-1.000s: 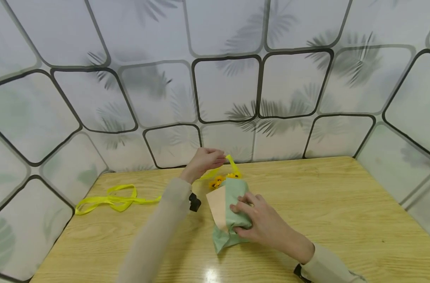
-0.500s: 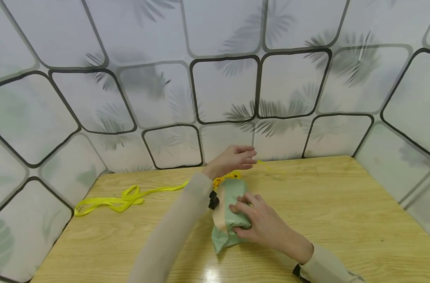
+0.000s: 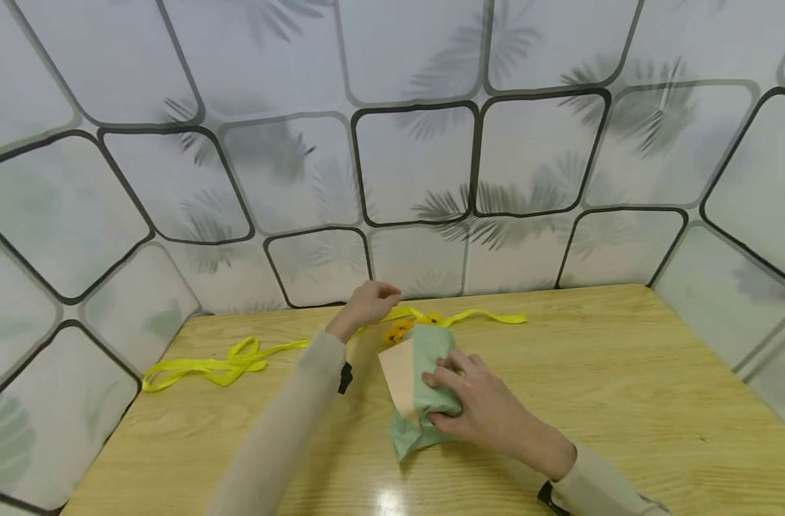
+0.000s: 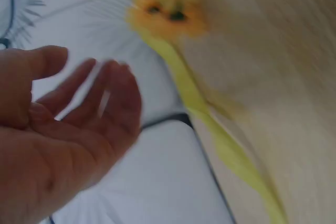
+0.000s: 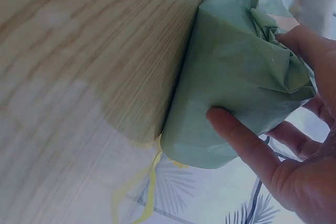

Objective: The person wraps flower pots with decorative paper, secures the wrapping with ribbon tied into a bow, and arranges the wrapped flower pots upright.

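1. Here's the left hand (image 3: 368,302), up by the table's (image 3: 592,358) far edge, its grip loose with nothing in it; the yellow ribbon (image 4: 191,95) runs just beside the fingers.
2. And the right hand (image 3: 485,410): grip clamped on the bouquet (image 3: 433,369), pinching the green paper where it bunches. The bouquet lies mid-table, sunflowers (image 3: 398,331) toward the far edge.
3. The ribbon: loops on the left, a run past the flower heads, free end out right. Whether it passes beneath the bouquet, nobody can tell from here.
4. This looks like ribbon placement. The tidy play would be pinching it by its edges, keeping it flat and untwisted, clear of the petals.
5. Steady pressure from the right, please: that paper looks thin, and a hard squeeze could crease it.
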### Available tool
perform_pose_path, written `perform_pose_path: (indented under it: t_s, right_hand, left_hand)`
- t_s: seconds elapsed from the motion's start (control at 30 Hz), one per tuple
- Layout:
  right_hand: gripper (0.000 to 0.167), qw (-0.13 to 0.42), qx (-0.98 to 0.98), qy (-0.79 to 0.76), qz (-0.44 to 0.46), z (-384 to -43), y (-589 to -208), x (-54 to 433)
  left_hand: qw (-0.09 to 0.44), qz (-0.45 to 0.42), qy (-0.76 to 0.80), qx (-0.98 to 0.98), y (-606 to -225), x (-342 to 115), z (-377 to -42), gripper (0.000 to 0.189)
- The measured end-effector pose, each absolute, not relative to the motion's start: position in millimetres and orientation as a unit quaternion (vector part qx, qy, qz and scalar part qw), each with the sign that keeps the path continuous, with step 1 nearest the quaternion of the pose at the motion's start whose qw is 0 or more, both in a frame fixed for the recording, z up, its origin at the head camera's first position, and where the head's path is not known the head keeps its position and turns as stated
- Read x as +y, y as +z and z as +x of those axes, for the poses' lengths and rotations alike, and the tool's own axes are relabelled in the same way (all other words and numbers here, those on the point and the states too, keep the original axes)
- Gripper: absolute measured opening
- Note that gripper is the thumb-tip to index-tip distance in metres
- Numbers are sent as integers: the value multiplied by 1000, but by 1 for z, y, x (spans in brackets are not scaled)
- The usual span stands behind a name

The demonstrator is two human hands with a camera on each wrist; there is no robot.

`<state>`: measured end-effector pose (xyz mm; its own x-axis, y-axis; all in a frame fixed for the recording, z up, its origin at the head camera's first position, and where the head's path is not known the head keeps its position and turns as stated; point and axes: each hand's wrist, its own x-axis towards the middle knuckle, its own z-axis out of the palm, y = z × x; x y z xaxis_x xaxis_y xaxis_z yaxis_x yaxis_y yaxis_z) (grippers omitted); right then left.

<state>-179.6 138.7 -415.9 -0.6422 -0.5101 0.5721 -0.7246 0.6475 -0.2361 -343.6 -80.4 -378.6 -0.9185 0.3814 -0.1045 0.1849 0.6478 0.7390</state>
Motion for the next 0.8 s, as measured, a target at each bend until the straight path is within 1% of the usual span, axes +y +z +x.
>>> perform_pose_path:
  t_s: [0.03, 0.13, 0.27, 0.37, 0.5, 0.6, 0.67, 0.8]
  right_hand:
    - [45, 234, -877, 229, 351, -179, -415, 139]
    - [44, 232, -879, 227, 348, -179, -414, 139]
    - [44, 229, -882, 223, 345, -179, -414, 139]
    - [43, 227, -883, 225, 344, -179, -415, 140]
    - [44, 219, -882, 231, 347, -180, -416, 141]
    - [44, 221, -882, 231, 347, -179, -417, 141]
    - [45, 225, -881, 228, 347, -179, -417, 141]
    - [46, 227, -881, 222, 350, -179, -416, 142]
  left_hand:
    - [124, 153, 355, 914, -383, -87, -344, 44]
    - [140, 145, 296, 934, -396, -106, -344, 44]
    - [158, 163, 292, 929, -408, -116, -346, 44]
    - [147, 190, 292, 926, -407, -114, -344, 44]
    - [94, 202, 287, 932, -398, -110, -334, 41]
    - [35, 223, 293, 929, -390, -108, -318, 36]
    - [-4, 256, 309, 916, -386, -108, -302, 31]
    - [-87, 358, 342, 864, -387, -111, -264, 18]
